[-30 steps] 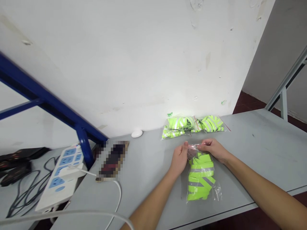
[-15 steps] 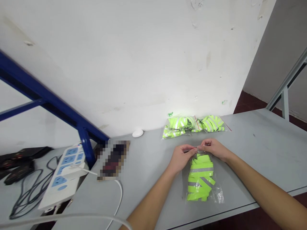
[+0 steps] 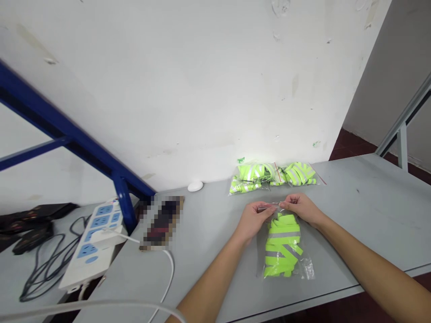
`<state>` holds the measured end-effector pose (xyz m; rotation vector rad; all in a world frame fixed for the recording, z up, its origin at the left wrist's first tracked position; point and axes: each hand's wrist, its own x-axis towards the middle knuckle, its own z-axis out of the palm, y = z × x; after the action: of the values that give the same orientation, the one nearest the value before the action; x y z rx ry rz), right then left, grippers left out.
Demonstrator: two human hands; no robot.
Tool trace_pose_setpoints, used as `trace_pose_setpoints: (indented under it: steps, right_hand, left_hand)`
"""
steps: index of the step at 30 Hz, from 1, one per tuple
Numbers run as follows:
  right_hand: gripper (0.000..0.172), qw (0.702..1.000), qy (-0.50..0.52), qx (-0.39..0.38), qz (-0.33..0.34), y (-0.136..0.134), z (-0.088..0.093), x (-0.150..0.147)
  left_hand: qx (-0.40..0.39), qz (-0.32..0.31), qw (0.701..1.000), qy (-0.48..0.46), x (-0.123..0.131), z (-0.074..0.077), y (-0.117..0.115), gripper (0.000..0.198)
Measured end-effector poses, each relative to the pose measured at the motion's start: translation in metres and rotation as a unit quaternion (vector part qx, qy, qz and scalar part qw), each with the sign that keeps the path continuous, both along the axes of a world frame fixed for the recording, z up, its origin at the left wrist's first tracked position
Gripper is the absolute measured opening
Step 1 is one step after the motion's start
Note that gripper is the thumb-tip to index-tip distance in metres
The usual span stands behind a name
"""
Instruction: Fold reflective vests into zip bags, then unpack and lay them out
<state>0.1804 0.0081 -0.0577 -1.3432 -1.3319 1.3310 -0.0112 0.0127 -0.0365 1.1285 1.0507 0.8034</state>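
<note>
A clear zip bag [image 3: 308, 268] lies on the grey table [image 3: 208, 237] in front of me. Inside it is a folded fluorescent yellow-green strap bundle [image 3: 283, 244] with silver reflective bands. My left hand [image 3: 254, 219] pinches the left part of the bag's top edge, where a thin red line runs along the seal. Just to the right, my right hand [image 3: 301, 208] grips the same edge between thumb and fingers. A small gap separates the two thumbs.
Several similar filled bags [image 3: 252, 176] lie against the white wall. A white oval object [image 3: 195, 186], a pixelated flat item [image 3: 161, 224], a power strip [image 3: 92, 237] and a white cable [image 3: 171, 269] are on the left. A blue metal frame [image 3: 90, 157] slants there.
My left hand has slid slightly left along the bag's top edge, widening the gap between the thumbs. The right hand keeps its grip. The view has shifted a little.
</note>
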Motion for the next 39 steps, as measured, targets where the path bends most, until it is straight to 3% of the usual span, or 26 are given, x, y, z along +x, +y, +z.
trace_pose_setpoints:
  steps: [4,13,24,32,39]
  right_hand:
    - [0.044,1.000,0.000,0.006,0.007,0.000,0.001,-0.001]
    - [0.044,1.000,0.011,-0.009,-0.004,0.001,0.002,0.005]
    - [0.045,0.999,0.029,-0.033,-0.020,0.004,0.002,0.008]
    - [0.043,0.999,0.029,-0.028,-0.009,0.002,0.003,0.003]
    - [0.041,1.000,0.023,-0.018,-0.006,0.000,0.004,0.004]
  left_hand:
    - [0.009,0.031,0.999,0.016,0.002,0.000,-0.001,0.036]
    - [-0.004,0.014,1.000,0.004,-0.007,-0.004,0.004,0.038]
    - [-0.008,0.081,0.996,-0.027,-0.009,-0.012,0.008,0.038]
    - [0.014,0.039,0.999,-0.003,-0.005,-0.007,0.004,0.037]
    - [0.034,0.046,0.998,0.009,-0.003,-0.007,0.002,0.038]
